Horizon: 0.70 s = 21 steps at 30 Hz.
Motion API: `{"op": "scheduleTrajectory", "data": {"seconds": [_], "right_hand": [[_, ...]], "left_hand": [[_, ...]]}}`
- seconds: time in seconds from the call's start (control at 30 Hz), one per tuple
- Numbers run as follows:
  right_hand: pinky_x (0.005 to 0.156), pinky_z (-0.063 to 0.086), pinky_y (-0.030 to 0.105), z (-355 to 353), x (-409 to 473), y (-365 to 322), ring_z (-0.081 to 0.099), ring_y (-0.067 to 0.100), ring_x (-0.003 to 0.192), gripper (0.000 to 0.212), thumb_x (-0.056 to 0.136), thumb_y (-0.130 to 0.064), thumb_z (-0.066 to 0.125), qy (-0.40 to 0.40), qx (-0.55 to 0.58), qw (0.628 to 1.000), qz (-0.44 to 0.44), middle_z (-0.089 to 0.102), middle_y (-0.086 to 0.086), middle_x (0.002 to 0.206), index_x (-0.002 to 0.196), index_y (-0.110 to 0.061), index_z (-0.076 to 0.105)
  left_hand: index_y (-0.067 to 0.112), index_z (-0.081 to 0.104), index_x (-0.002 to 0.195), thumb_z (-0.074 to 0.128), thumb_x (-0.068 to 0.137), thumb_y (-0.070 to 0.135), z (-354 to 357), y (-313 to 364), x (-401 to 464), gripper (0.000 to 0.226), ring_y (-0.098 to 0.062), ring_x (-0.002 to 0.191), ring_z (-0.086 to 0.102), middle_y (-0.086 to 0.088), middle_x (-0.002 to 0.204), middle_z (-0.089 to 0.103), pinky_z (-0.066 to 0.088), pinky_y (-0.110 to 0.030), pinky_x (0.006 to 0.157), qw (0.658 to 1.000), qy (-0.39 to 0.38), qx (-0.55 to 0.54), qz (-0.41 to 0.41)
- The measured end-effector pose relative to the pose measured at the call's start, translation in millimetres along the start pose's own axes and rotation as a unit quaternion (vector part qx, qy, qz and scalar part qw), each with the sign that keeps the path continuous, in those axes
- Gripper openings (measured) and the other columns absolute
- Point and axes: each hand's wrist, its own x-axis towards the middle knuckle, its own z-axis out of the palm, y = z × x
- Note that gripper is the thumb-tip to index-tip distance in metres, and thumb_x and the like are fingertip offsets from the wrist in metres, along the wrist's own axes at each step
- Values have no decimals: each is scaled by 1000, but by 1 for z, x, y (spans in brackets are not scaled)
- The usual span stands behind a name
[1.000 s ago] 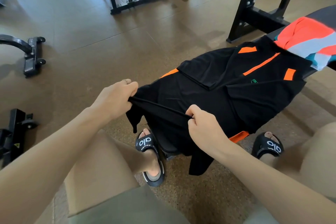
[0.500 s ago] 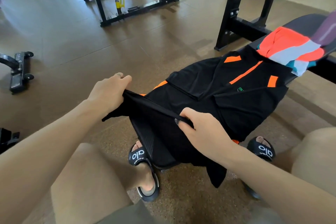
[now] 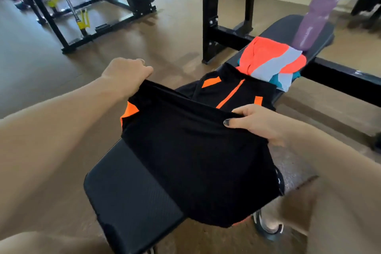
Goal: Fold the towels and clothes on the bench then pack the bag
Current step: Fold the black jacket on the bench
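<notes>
Both hands pinch the hem of the black zip-up sports top with orange panels, lifted and carried toward its collar.

Left hand and right hand each curl fingers round a hem corner, the fabric taut between them. A second ago the hem hung low over the bench end; now it is raised, baring the near black padded bench. The top's zip half lies flat on the bench, touching an orange, grey and teal folded garment; beyond stands a purple plastic water bottle. Brown floor lies open to the left.
</notes>
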Motion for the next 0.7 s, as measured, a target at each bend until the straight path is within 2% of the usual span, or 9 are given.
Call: {"op": "scheduleTrajectory", "data": {"seconds": [0.07, 0.2, 0.27, 0.37, 0.43, 0.5, 0.57, 0.63, 0.7], "right_hand": [[87, 60, 40, -31, 13, 4, 75, 23, 92, 13, 92, -23, 71, -20, -32, 999, 33, 78, 5, 99, 102, -17, 76], [74, 57, 28, -81, 42, 14, 71, 18, 89, 5, 89, -24, 73, 10, -159, 985, 58, 74, -1, 94, 88, -19, 74], [79, 56, 31, -99, 56, 20, 68, 17, 89, 8, 87, -27, 72, 33, -206, 976, 55, 73, -1, 94, 87, -19, 73], [65, 45, 27, -114, 72, 37, 60, 16, 80, 13, 89, -27, 70, 74, -233, 968, 53, 65, -2, 85, 84, -15, 67], [59, 38, 25, -117, 80, 49, 54, 21, 84, 13, 89, -23, 70, 88, -262, 960, 53, 58, -1, 84, 92, -12, 63], [56, 32, 21, -117, 84, 56, 51, 21, 87, 15, 88, -19, 70, 88, -283, 953, 57, 52, -4, 85, 95, -16, 57], [55, 31, 20, -117, 89, 59, 48, 19, 85, 22, 87, -14, 70, 83, -278, 956, 49, 47, -10, 81, 86, -24, 50], [56, 34, 23, -119, 91, 61, 48, 19, 81, 33, 85, -12, 70, 66, -269, 960, 41, 46, -11, 77, 75, -30, 44], [57, 37, 26, -120, 91, 61, 50, 18, 76, 33, 86, -16, 70, 46, -260, 963, 43, 48, -10, 77, 72, -30, 44]], "left_hand": [[21, 52, 99, 64, 85, 2, -3, 7, 33, 26, -23, 69, 55, 2, 86, 42, 28, -29, 46, 1000, -16, 15, 8], [20, 61, 97, 63, 83, 0, -5, 24, 97, 25, -24, 76, 62, 2, 86, 49, 32, -30, 48, 999, -15, 41, 24], [21, 64, 95, 63, 83, -1, -7, 37, 127, 25, -25, 79, 64, 2, 85, 53, 33, -30, 52, 998, -8, 58, 30], [22, 62, 98, 63, 84, 1, -10, 61, 162, 25, -25, 81, 63, 4, 79, 47, 32, -31, 67, 996, -1, 84, 32], [20, 55, 109, 61, 86, 2, -8, 75, 179, 29, -26, 77, 54, 3, 73, 41, 31, -32, 74, 997, -9, 71, 29], [19, 46, 119, 59, 87, 6, -5, 92, 189, 37, -29, 81, 53, -2, 80, 47, 35, -34, 78, 998, -25, 26, 48], [22, 45, 128, 57, 87, 7, -1, 114, 193, 45, -32, 98, 60, -7, 106, 59, 44, -37, 85, 991, -31, -63, 109], [27, 50, 130, 54, 85, 5, 0, 139, 192, 50, -28, 108, 59, -4, 122, 59, 48, -42, 92, 963, -56, -197, 175], [32, 51, 129, 53, 86, 9, -3, 159, 187, 48, -22, 110, 58, 3, 127, 57, 47, -43, 96, 932, -85, -269, 226]]}}
